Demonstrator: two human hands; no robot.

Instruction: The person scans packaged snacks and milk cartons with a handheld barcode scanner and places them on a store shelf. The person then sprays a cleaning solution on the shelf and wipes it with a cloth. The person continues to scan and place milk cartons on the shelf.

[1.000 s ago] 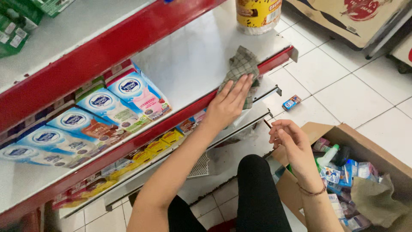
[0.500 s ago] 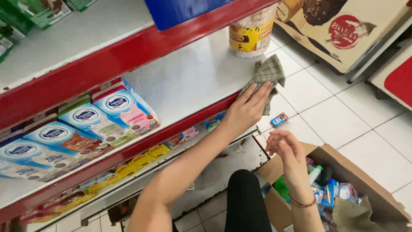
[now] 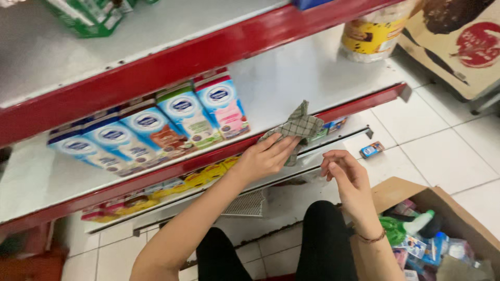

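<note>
My left hand presses a green checked cloth against the front of a white shelf edged in red. The cloth lies bunched under my fingertips just right of a row of milk cartons. My right hand hovers lower right, above my knee, fingers loosely curled with nothing visible in them. It is near the rim of a cardboard box.
A yellow tub stands at the shelf's far right end. A small blue pack lies on the tiled floor. The cardboard box holds several bottles and packets. Small yellow packs line the lower shelf. A large flat carton leans at right.
My left hand has dragged the cloth leftward and toward the front edge of the shelf, away from the yellow tub. My right hand stays low beside the box.
</note>
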